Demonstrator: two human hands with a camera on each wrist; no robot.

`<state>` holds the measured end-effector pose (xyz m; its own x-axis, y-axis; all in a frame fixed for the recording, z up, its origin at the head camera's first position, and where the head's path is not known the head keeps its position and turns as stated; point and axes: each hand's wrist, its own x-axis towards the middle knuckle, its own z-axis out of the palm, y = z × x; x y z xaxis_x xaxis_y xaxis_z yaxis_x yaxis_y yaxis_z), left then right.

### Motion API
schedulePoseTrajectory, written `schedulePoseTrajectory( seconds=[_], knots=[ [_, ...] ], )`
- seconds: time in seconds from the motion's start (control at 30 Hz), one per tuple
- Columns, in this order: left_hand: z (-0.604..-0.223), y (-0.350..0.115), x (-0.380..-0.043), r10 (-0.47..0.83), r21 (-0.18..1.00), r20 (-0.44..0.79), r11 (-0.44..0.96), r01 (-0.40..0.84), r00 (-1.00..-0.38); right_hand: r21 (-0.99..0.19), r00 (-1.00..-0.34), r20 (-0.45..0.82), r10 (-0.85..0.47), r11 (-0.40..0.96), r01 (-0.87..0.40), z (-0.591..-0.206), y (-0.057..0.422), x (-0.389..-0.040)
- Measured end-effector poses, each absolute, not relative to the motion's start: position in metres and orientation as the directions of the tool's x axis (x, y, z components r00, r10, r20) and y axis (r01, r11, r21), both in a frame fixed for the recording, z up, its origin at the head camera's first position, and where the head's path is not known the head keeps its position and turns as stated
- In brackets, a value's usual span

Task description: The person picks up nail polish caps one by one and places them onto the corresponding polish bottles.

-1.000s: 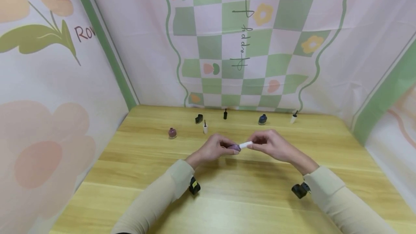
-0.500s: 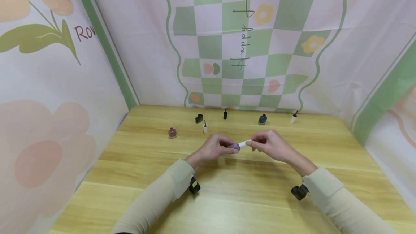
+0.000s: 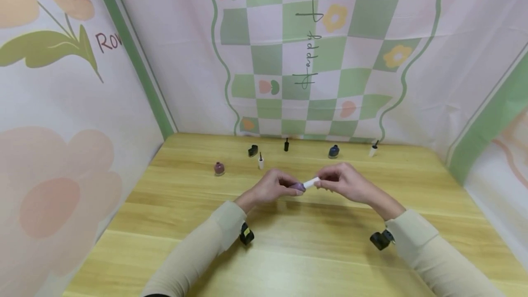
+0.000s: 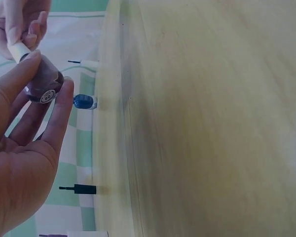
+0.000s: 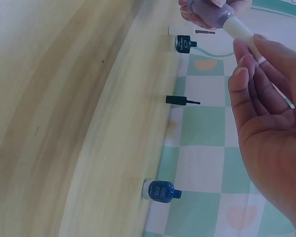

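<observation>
My left hand (image 3: 272, 187) holds a small purple nail polish bottle (image 4: 43, 81) between thumb and fingers, tilted above the table. A label shows on the bottle's base in the left wrist view. My right hand (image 3: 344, 182) pinches the bottle's white cap (image 3: 311, 182) with thumb and fingertips. Cap and bottle meet end to end in all views, the cap pointing up to the right in the head view. In the right wrist view the right hand's other fingers (image 5: 244, 94) curl below the cap.
Toward the back stand a mauve bottle (image 3: 219, 169), a black bottle (image 3: 253, 151) and a blue bottle (image 3: 333, 151), all uncapped. Among them, brush up, are a white cap (image 3: 261, 163), a black cap (image 3: 286, 145) and another white cap (image 3: 373, 150). A patterned cloth (image 3: 268, 123) hangs behind the table.
My right hand's fingers shift their grip on the white cap, moving slightly in and then back out. The left hand and the purple bottle stay nearly still.
</observation>
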<state>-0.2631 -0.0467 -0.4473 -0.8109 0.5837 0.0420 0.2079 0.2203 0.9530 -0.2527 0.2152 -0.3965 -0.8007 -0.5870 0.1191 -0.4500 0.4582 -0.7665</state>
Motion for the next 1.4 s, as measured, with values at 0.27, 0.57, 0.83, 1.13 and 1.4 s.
schedulePoseTrajectory(
  seconds=[0.27,0.57,0.83,1.13,1.4],
  knots=[
    [-0.4502,-0.0478,-0.2652,0.594,0.95,0.061,0.212,0.229,-0.802,-0.764,-0.801,0.116,-0.587,0.463,-0.45,-0.3949,0.2156,-0.2535],
    [-0.4502,-0.0458,-0.263,0.582,0.939,0.093,0.218,0.266,-0.808,-0.712,-0.817,0.118,-0.565,0.526,-0.466,-0.3938,0.2123,-0.2509],
    [-0.4525,-0.0442,-0.2633,0.576,0.934,0.098,0.228,0.274,-0.812,-0.64,-0.799,0.15,-0.583,0.559,-0.527,-0.3962,0.212,-0.2528],
    [-0.451,-0.0465,-0.2624,0.556,0.937,0.073,0.246,0.247,-0.828,-0.661,-0.788,0.13,-0.601,0.54,-0.521,-0.3926,0.2136,-0.2525],
    [-0.4514,-0.0472,-0.2622,0.561,0.931,0.088,0.248,0.269,-0.823,-0.651,-0.766,0.159,-0.622,0.518,-0.555,-0.3921,0.2116,-0.2538]
  ],
)
